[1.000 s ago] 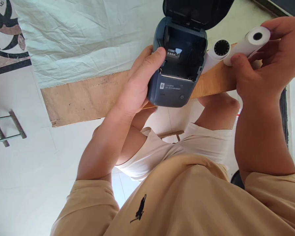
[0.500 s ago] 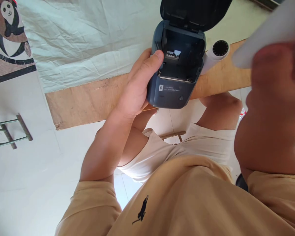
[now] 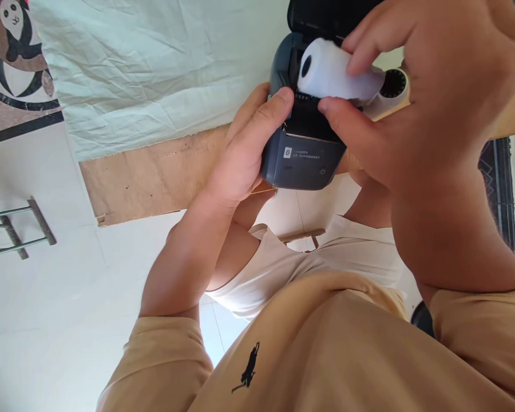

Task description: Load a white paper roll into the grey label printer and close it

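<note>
Left hand [image 3: 240,154] wrapped round printer [image 3: 302,157] left flank, thumb on bay rim. Right hand [image 3: 420,91] pinches paper roll [image 3: 335,74], thumb under, fingers over. Roll just above printer's open bay, long axis across printer, core facing left. Spare roll [image 3: 392,88] behind printer's right.

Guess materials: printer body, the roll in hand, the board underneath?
The printer: likely moulded plastic, matte dark blue-grey, with smooth rounded corners. The roll in the right hand: white paper wound round a dark hollow centre. The board: looks like plywood or hardboard, bare brown, with a chipped edge.
</note>
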The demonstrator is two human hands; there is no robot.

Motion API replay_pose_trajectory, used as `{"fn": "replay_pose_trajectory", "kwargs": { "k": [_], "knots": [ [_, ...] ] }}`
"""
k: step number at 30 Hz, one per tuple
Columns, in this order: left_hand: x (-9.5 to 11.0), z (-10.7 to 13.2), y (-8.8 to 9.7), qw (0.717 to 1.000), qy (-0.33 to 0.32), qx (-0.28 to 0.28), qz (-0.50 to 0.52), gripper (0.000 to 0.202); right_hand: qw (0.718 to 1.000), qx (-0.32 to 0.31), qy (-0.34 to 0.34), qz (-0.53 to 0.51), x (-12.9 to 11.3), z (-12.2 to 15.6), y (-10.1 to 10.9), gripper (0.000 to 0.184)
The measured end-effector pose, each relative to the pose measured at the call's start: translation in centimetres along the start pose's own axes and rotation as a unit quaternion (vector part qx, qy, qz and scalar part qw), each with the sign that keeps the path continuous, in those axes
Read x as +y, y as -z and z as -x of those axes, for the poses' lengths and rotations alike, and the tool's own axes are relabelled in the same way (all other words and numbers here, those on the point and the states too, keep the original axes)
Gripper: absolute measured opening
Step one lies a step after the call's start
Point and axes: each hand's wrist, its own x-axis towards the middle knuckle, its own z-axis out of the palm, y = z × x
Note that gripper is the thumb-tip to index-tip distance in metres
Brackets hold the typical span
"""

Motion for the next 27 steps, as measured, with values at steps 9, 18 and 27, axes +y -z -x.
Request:
{"fn": "replay_pose_trajectory", "kwargs": {
  "k": [9, 18, 27],
  "knots": [
    [0.5, 0.4, -0.5, 0.999, 0.02, 0.033, -0.001, 0.027, 0.999, 0.021, -0.041, 0.005, -2.1, 0.8, -1.3, 0.021],
    [0.1, 0.4, 0.3, 0.997, -0.054, -0.044, -0.02, 0.014, 0.986, -0.093, -0.128, -0.052, -4.5, -0.3, -0.2, 0.038],
    [0.1, -0.6, 2.6, 0.985, -0.08, -0.109, -0.108, 0.056, 0.988, -0.086, -0.126, -0.038, -3.4, 1.3, 2.2, 0.044]
  ]
}}
